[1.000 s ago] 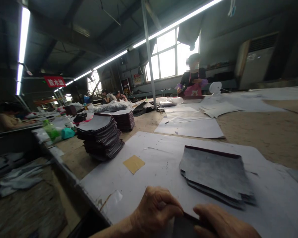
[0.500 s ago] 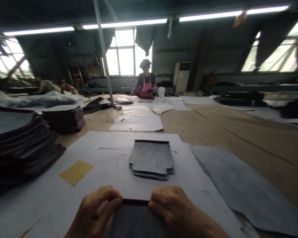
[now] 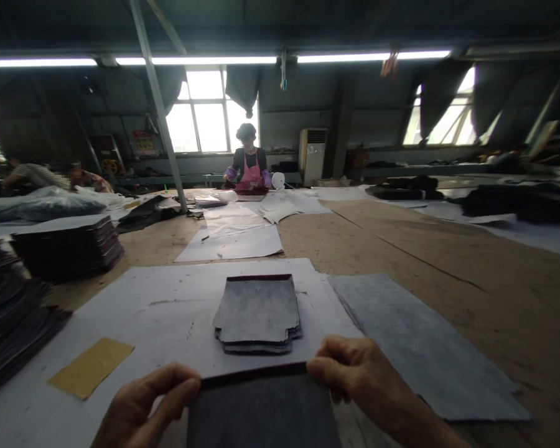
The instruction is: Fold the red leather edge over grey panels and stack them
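The left hand (image 3: pixel 144 404) is pinching the left end of a dark panel's (image 3: pixel 261 410) upper edge, while the right hand (image 3: pixel 357 373) is gripping the right end. That edge is running between them from nine toward three o'clock; the lower part is passing out of view, so the long axis cannot be told. At twelve o'clock, just beyond, a stack of grey pieces (image 3: pixel 256 308) is lying on white paper (image 3: pixel 168 330), the right hand appearing slightly nearer it. A tan card (image 3: pixel 93 367) is lying at the left hand's ten o'clock; larger grey sheets (image 3: pixel 415 342) are lying at the right hand's two o'clock.
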### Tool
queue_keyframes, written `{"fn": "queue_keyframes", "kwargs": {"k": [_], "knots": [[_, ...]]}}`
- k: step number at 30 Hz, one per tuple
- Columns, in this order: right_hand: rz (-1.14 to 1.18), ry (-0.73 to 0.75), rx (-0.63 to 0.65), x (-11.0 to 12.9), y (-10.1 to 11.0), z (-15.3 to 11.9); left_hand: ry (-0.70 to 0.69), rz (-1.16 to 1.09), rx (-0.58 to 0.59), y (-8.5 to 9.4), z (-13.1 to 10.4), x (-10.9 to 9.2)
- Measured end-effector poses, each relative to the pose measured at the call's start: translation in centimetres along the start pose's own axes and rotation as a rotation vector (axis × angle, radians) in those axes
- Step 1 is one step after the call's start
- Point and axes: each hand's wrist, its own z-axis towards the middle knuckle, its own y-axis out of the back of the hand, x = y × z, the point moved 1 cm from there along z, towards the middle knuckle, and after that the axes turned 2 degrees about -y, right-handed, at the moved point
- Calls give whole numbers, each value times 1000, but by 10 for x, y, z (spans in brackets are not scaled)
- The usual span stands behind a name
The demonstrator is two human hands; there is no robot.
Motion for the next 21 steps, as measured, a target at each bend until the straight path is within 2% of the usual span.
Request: {"fn": "queue_keyframes", "kwargs": {"k": [2,6,9,11,14,17,21], "knots": [[44,18,-29,13,7,11,-16,-35,23,6,21,-9],[69,77,-26,40,25,44,-16,-180,110,15,82,-24],[-5,101,-57,47,32,77,-6,-185,170,12,126,-22],[-100,96,-128,43,31,99,-10,-149,167,5,148,-16],[-300,108,-299,33,22,123,-36,-47,79,-11,165,-4],[-502,147,-457,24,13,133,-76,44,-63,-27,168,5],[-670,158,-548,18,8,135,-85,28,-189,-37,169,18]]}}
